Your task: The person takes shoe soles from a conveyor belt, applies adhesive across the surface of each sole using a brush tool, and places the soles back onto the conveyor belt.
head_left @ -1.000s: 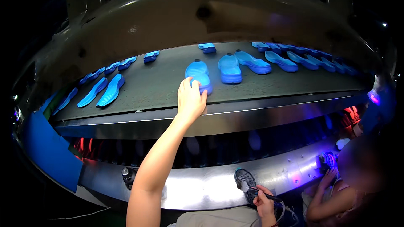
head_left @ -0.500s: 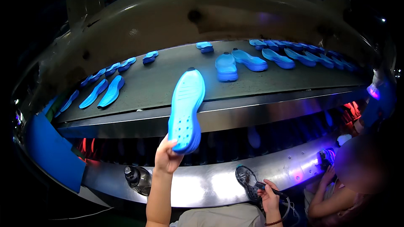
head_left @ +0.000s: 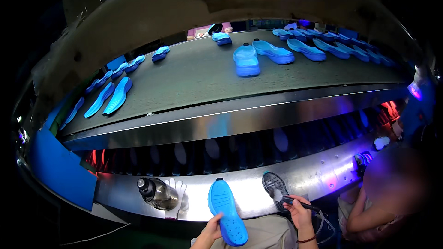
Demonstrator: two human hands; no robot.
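A blue shoe sole [head_left: 227, 212] with a ridged upper area and small holes at the heel is in my left hand [head_left: 213, 228], which grips its left edge close to my lap. My right hand [head_left: 301, 213] pinches a black pen-shaped tool [head_left: 295, 201] with a pale tip. Thin tubes trail off from its rear end. The tool's tip touches or hovers just above a dark patterned shoe outsole [head_left: 275, 187], which lies on the metal ledge; I cannot tell which. Part of that outsole is hidden behind the tool and my fingers.
A dark bottle [head_left: 157, 194] stands on the metal ledge [head_left: 203, 198] beside a white glove [head_left: 181, 193]. Ahead, several blue soles [head_left: 246, 60] lie on a grey conveyor belt [head_left: 184, 83] under a curved hood. Dark soles line a lower channel. Another person [head_left: 376, 221] sits at the right.
My left hand has brought the blue sole down and nearer, from in front of the belt to beside the dark outsole. The right hand stays with the tool. The view has shifted, showing the glove.
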